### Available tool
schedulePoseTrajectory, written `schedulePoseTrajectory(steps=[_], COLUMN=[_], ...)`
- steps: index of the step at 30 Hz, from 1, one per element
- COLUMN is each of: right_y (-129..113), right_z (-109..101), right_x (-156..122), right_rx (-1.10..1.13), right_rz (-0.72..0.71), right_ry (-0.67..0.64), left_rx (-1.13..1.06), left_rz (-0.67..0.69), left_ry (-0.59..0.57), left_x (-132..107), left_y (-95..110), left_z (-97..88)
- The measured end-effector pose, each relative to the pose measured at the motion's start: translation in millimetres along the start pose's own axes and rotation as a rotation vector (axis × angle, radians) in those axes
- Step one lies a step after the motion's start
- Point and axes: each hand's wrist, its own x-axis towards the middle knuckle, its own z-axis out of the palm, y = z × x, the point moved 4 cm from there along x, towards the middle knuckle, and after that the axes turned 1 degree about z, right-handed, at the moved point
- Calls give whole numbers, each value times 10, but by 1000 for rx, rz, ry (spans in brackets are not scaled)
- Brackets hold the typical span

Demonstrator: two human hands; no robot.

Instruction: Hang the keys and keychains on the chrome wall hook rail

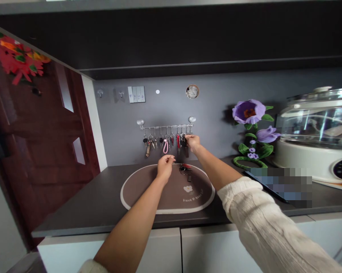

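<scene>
A chrome hook rail [167, 127] is stuck to the grey wall, and several key bunches [159, 143] hang from it, one on a pink strap. My right hand [192, 142] reaches up to the rail's right end, fingers pinched round a dark key bunch [184, 145] hanging there. My left hand [165, 166] hovers lower, over the far edge of an oval brown mat [148, 189], fingers curled together; whether it holds anything is hidden. A red and black key bunch [185, 169] lies on the mat just right of my left hand.
A dark countertop [82, 204] runs over white cabinet doors. A purple knitted flower [250, 129] stands at the right, then a white cooker with a glass lid [316, 132]. A dark wooden door [37, 151] is at the left. Wall switches [136, 94] sit above the rail.
</scene>
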Motion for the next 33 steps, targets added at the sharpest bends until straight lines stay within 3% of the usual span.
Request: schedulePoseTrajectory(steps=[16,25,33], right_y=[37,44,345], right_z=[-63,-217,-329], right_x=[-19,-315,-682], right_rx=[-58,-142,-381], right_rz=[-109,-111,-45], right_ry=[-160,-145,-275], left_rx=[1,19,136], left_rz=[-33,-31,2], left_ry=[-14,-20,-80], left_x=[-3,28,48], left_y=[-62,-108,-156], left_z=[-21,-51,-40])
